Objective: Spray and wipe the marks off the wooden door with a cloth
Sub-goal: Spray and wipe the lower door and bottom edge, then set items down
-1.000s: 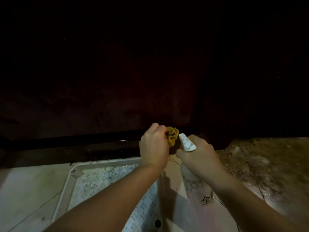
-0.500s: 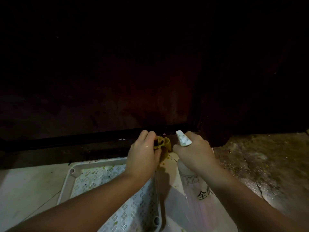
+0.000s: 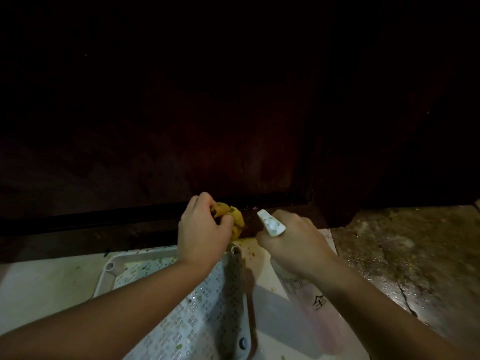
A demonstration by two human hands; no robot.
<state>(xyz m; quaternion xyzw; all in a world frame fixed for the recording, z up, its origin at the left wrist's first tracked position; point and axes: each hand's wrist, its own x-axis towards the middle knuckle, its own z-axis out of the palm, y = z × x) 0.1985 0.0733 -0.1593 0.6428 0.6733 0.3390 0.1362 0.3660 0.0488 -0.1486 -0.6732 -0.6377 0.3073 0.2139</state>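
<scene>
Yellow cloth, one bunched wad, is being gripped by the left hand against the foot of the dark wooden door. One spray bottle is being grasped by the right hand, nozzle pointing at the door. One white perforated tray is lying below on the floor, partly covered by the left forearm. Marks on the door are too dark to make out.
</scene>
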